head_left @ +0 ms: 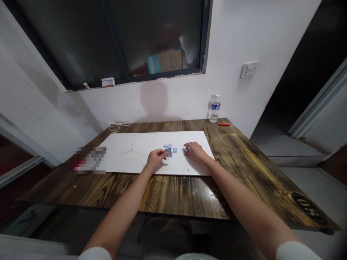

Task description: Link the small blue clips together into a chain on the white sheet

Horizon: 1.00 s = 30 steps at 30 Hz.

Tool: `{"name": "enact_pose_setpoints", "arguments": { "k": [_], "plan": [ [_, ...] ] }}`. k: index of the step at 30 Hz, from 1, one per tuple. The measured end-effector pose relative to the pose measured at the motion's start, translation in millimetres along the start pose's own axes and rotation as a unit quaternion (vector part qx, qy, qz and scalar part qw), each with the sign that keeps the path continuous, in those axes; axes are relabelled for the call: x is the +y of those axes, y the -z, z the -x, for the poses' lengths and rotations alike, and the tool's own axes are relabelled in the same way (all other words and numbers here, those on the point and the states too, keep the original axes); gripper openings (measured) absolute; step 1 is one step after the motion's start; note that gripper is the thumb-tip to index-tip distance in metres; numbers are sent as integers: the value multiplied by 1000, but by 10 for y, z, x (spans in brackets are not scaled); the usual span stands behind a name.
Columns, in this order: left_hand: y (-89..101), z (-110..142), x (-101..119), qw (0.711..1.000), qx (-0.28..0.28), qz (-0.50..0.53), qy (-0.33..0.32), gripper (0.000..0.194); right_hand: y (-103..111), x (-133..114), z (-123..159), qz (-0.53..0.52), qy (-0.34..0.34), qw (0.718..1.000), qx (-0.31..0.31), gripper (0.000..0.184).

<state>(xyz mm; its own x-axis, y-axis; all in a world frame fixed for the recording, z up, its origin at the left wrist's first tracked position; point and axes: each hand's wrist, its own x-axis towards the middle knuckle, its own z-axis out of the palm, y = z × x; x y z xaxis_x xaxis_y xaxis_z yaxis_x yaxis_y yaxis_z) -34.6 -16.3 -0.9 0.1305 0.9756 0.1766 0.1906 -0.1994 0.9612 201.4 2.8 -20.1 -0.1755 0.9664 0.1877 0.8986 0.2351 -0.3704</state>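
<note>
My left hand (157, 159) pinches a small dark striped piece (168, 152) between thumb and fingers, just over a white board (151, 139). To the right, my right hand (197, 151) is low over the same board, its fingers curled round another small dark-and-blue piece (186, 150). Between the hands are several small blue striped shapes (175, 150); whether they are loose pieces or marks on the board is too small to tell. Thin dark lines (132, 149) branch across the board's left half.
The board lies on a dark wood-grained table (114, 191). At the back right stand a clear bottle (214, 110) and a red stick-shaped thing (224, 124). A coiled white cord (116, 126) lies at the back left. Something pixelated covers the board's left end.
</note>
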Motion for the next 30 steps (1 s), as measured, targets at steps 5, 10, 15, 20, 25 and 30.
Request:
{"name": "enact_pose_setpoints", "arguments": {
  "k": [5, 10, 15, 20, 25, 30],
  "plan": [
    [-4, 3, 3, 1000, -2, 0, 1, 34, 51, -61, 23, 59, 42, 997, -19, 42],
    [-7, -6, -14, 1000, 0, -2, 2, 32, 82, -148, 70, 107, 77, 991, -21, 38],
    [-9, -11, -37, 1000, 3, -7, 3, 31, 115, -199, 103, 146, 106, 983, -32, 30],
    [-16, -4, -28, 1000, 4, -8, 5, 33, 123, -196, 97, 166, 124, 978, -36, 29],
    [-13, -6, -20, 1000, 5, -6, 5, 33, 127, -156, 89, 162, 145, 976, -29, 34],
    [-5, -11, -19, 1000, 8, -5, 5, 34, 146, -127, 81, 147, 165, 975, -26, 29]
  ]
}}
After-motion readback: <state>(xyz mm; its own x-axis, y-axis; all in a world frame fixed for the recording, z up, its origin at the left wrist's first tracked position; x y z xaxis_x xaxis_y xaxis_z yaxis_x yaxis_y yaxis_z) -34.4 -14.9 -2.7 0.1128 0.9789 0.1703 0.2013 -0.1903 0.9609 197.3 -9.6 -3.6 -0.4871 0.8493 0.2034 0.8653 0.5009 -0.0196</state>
